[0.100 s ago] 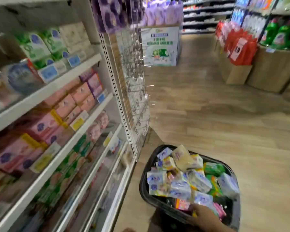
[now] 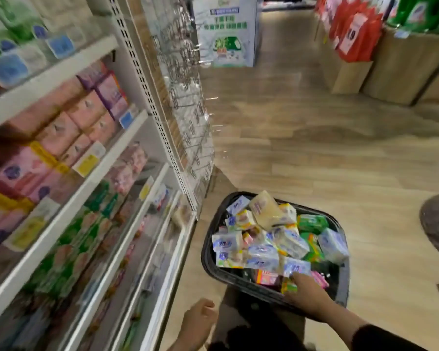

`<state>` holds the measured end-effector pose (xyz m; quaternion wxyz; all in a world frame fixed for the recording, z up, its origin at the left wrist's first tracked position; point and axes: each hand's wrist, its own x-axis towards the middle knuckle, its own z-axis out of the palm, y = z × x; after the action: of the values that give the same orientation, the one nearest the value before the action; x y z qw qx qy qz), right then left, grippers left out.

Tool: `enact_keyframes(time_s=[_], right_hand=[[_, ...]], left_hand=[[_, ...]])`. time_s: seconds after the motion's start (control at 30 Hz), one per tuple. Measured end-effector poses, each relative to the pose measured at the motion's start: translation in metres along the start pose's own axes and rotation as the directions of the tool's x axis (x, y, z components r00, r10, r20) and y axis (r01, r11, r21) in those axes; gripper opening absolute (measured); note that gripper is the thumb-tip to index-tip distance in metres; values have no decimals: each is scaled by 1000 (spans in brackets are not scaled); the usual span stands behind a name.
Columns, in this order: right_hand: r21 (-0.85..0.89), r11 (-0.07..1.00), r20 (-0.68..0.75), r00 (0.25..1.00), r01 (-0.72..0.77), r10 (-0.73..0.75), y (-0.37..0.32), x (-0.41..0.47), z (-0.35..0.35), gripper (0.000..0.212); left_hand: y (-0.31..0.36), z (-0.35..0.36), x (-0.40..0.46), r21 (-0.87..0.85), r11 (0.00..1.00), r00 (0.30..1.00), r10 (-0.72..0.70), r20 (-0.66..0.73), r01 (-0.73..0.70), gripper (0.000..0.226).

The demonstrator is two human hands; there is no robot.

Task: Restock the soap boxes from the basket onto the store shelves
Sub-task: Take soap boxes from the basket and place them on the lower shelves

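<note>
The right hand [image 2: 307, 292] reached into the basket [image 2: 214, 267] at six o'clock among soap boxes [image 2: 264, 239], grip unclear; the left hand [image 2: 198, 323] hung loosely curled, empty.

1. Soft, even indoor light falls from above; the wooden floor [image 2: 314, 138] shows pale sheen.
2. The shelves [image 2: 69, 153] on the left smear with motion blur, labels unreadable.
3. Glare glints on the wire hooks [image 2: 188, 102].
4. Wide-angle distortion bends lines at the edges.
5. The basket [image 2: 342, 290] looks sharper.
</note>
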<state>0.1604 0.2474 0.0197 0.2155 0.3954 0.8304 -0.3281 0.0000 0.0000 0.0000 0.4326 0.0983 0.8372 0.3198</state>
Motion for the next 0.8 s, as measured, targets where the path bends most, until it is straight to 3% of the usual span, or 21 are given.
enact_keyframes(time_s=[0.1, 0.2, 0.33, 0.47, 0.6, 0.8], right_hand=[[29, 999, -48, 998, -44, 45, 19, 24, 2, 60], [28, 999, -72, 997, -38, 40, 30, 51, 9, 67], [-27, 997, -174, 982, 70, -73, 33, 94, 19, 75], [-111, 976, -202, 958, 185, -204, 25, 136, 29, 86], [-168, 957, -187, 946, 235, -265, 23, 171, 38, 82], [-200, 938, -260, 908, 283, -329, 35, 195, 55, 72]], left_hand=[[35, 21, 25, 56, 991, 992, 116, 43, -118, 23], [43, 45, 57, 102, 982, 987, 151, 64, -157, 35], [46, 62, 112, 247, 937, 969, 238, 70, -248, 75], [48, 63, 165, 418, 828, 914, 406, 11, -374, 84], [51, 50, 219, 523, 731, 837, 545, -60, -438, 96], [42, 29, 275, 578, 683, 862, 502, 73, -447, 112]])
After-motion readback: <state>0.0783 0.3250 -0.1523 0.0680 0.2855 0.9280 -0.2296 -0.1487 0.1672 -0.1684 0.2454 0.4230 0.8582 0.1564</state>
